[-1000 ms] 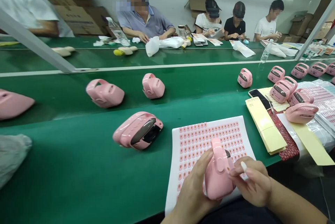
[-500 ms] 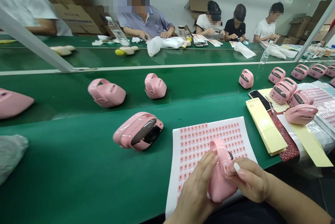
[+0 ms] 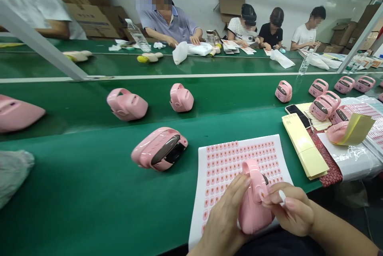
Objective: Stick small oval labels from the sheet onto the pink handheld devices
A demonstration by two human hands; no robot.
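Observation:
My left hand (image 3: pixel 225 212) is wrapped round the side of a small pink device with a carry handle (image 3: pixel 254 216), tilted over a white sheet. My right hand (image 3: pixel 291 208) is closed, its fingertips pinched together against the handle's lower end. There, a small orange-and-pink sticker (image 3: pixel 262 195) shows right at the fingertips. A small white tip stands out by the right thumb; I cannot tell whether it is a nail. Under the device lies the sticker sheet (image 3: pixel 209 180), with rows of small pink stickers. Another pink device (image 3: pixel 160 148) with a dark front panel lies to the left.
Several pink devices (image 3: pixel 128 104) stand along the green belt (image 3: pixel 224 92). At right are yellow paper strips (image 3: pixel 305 146), a phone (image 3: pixel 296 114), tweezers (image 3: pixel 309 122) and a device cluster (image 3: pixel 324 105). A plastic bag (image 3: pixel 14 174) lies at left. Several people sit across the belt.
The view has shifted slightly, moving most things a little rightward. The yellow strip at far right has lifted and now stands partly in front of a pink device. My hands keep nearly the same hold.

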